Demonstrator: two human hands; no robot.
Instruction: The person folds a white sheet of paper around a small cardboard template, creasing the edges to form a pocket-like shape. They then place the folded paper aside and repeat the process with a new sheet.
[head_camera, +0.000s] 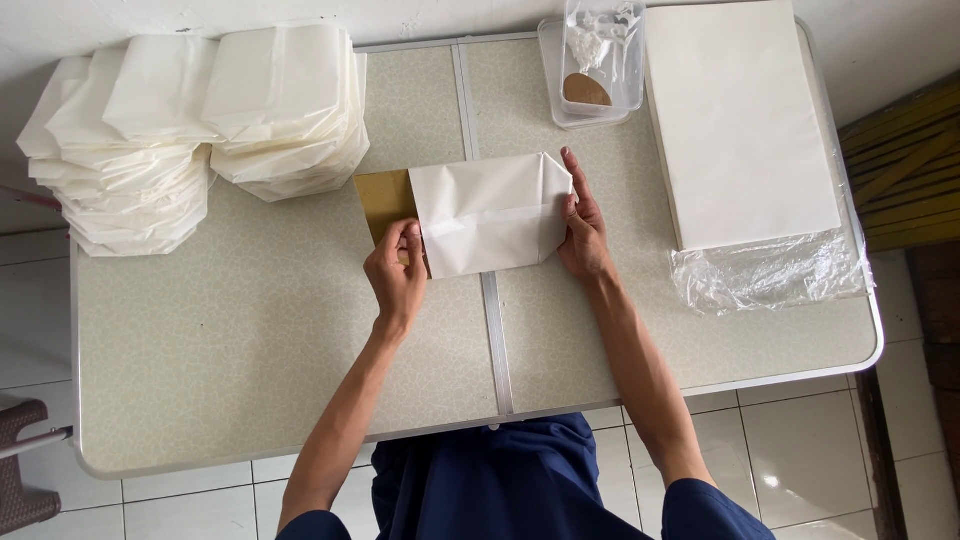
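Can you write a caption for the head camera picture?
Two hands fold white paper over a brown card.

White folded paper packets (190, 130) stacked at table's far-left.

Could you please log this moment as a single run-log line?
left hand: pinching brown card | right hand: pressing folded white paper | table: finished folded stacks, sheet stack

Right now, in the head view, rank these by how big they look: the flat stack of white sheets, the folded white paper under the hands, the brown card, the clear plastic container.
1. Flat stack of white sheets
2. Folded white paper
3. Clear plastic container
4. Brown card, though the paper partly covers it, so its full size is unsure.
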